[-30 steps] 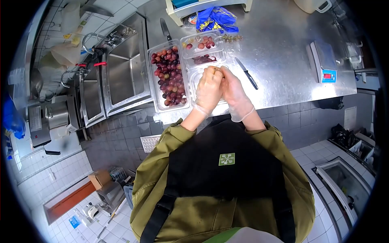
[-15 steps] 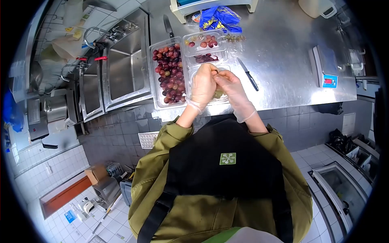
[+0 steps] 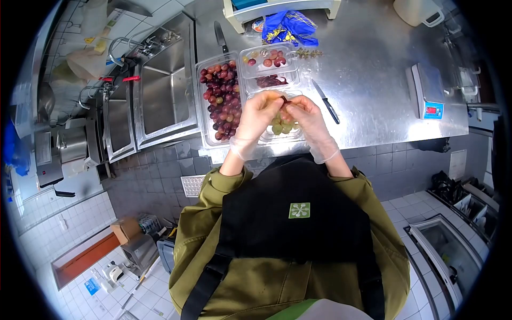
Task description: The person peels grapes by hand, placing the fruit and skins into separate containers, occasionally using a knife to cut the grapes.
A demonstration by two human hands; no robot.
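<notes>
My left hand [image 3: 261,114] and my right hand [image 3: 311,118], both in clear gloves, meet fingertip to fingertip above a clear container. Pinched between them is a grape [image 3: 284,100], of which only some dark red skin shows; the fingers hide the rest. Below, pale green peeled grapes [image 3: 282,127] lie in that container. To the left, a long clear tub [image 3: 204,140] is full of red and purple grapes. Behind my hands, one clear container [image 3: 294,63] has a few grapes in its far section and dark red skins [image 3: 272,80] in its near one.
A black-handled knife [image 3: 327,102] lies right of my hands. Another knife [image 3: 221,36] is behind the tub. Grape stems [image 3: 309,53] and a blue bag [image 3: 290,28] sit farther back. At right stands a digital scale [image 3: 428,96]; the steel sink [image 3: 168,98] is at left.
My hands have moved slightly apart and lower, with their wrists wider. Dark red skin now shows between my fingertips, and more of the green grapes below is visible.
</notes>
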